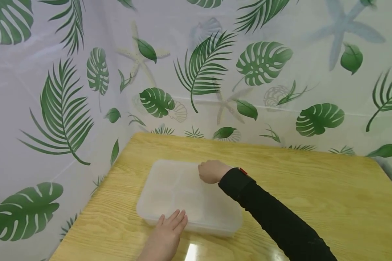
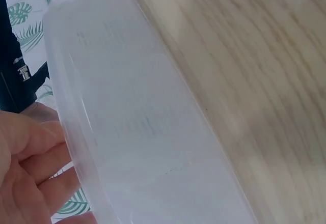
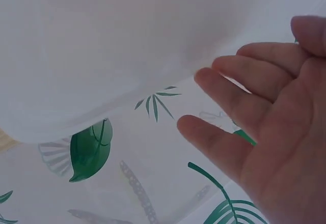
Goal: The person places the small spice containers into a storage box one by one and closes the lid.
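A translucent white plastic box (image 1: 196, 203) with a lid lies flat on the table, its inner dividers showing faintly through the top. My left hand (image 1: 168, 230) rests at its near long side, fingers straight over the lid's edge. In the left wrist view, the fingers (image 2: 38, 158) lie along the side wall of the box (image 2: 132, 112). Across at the far side, my right hand (image 1: 213, 171) reaches over the lid, knuckles up. The right wrist view shows its fingers (image 3: 219, 147) extended and loosely bent, fingertips right at the rim of the box (image 3: 117, 46), the thumb apart from them.
The wood-grain table (image 1: 307, 203) extends to the right of the box. A white curtain (image 1: 196, 87) printed with green leaves, shells and starfish hangs along the back and left table edges. A black sleeve (image 1: 274, 217) covers the right forearm, which crosses the box's right side.
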### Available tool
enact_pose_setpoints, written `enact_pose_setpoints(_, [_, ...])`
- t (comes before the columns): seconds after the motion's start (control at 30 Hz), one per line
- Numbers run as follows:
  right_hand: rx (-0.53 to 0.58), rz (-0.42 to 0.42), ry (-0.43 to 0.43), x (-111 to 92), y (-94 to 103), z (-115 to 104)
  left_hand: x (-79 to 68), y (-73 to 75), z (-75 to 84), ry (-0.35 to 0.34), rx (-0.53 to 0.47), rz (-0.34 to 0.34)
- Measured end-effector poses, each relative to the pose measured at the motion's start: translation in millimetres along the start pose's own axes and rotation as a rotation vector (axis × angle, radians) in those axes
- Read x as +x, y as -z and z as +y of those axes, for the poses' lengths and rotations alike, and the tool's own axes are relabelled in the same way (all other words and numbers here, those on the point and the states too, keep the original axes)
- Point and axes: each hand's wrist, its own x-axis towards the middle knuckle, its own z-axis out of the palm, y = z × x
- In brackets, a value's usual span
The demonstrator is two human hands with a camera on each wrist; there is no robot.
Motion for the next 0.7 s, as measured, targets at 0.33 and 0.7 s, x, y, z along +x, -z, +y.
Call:
enact_pose_setpoints(0.33, [0.410,-0.035,0.007,-13,-8.4,33,6.7,-6.2,-16.6,-0.061,-0.109,0.177])
enact_pose_setpoints(0.7, [0.504,0.187,-0.048,-107,-50.4,14,-28.4,8.1,-68.2,0.431,-0.337,0.317])
